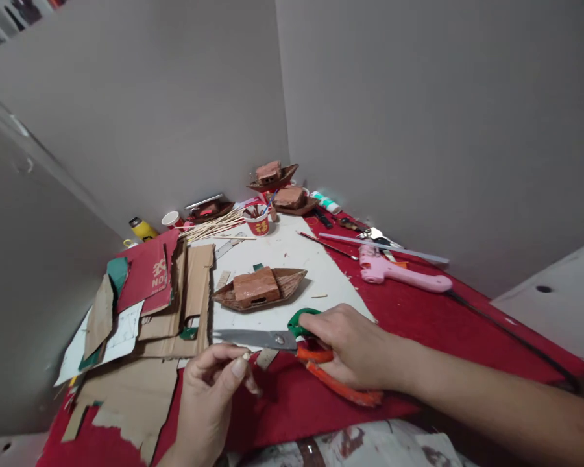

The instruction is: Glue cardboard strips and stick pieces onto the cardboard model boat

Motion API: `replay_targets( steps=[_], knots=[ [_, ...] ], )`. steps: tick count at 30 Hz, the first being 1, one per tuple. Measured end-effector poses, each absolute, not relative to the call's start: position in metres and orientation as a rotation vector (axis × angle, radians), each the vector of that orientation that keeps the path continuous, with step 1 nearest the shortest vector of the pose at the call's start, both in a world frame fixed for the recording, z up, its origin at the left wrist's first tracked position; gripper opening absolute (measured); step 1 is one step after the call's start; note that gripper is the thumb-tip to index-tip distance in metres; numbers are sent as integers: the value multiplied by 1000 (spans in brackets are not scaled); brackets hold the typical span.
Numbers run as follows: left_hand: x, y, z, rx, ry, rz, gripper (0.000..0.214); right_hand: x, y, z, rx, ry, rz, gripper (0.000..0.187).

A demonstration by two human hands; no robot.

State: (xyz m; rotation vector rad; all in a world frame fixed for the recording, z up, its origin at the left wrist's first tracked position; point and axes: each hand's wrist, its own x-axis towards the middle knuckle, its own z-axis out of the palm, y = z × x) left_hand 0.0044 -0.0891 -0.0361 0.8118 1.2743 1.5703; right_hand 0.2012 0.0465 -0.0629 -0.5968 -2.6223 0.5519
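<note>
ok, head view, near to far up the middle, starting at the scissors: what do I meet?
Scissors in the right hand → roofed model boat on the white sheet → red-and-white paper cup → second roofed boat → rearmost roofed boat.

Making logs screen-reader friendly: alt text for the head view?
A person's right hand holds green and orange scissors by the left hand, which has its fingers pinched together. Beyond, a brown model boat sits on a white sheet over a red table covering, torn cardboard left, pink glue gun right.
</note>
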Motion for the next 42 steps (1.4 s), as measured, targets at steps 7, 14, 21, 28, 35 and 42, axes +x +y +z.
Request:
replay_targets(
  steps=[7,14,21,28,35,42],
  knots=[
    [2,-117,-33,575,1167,1704,16,202,30,-49,-631,-2660,759,32],
    [14,-124,-27,583,1103,1747,19,201,14,-53,-551,-2714,615,34],
    [28,-121,-23,581,1075,1793,21,204,14,-63,-515,-2650,441,40],
    [36,-118,-22,589,1090,1784,21,212,10,-65,-525,-2654,457,41],
    [39,-117,-24,621,1123,1782,17,214,7,-75,-523,-2568,427,37],
    [34,-114,-24,613,1171,1765,17,217,10,-73,-578,-2497,600,44]
  ],
)
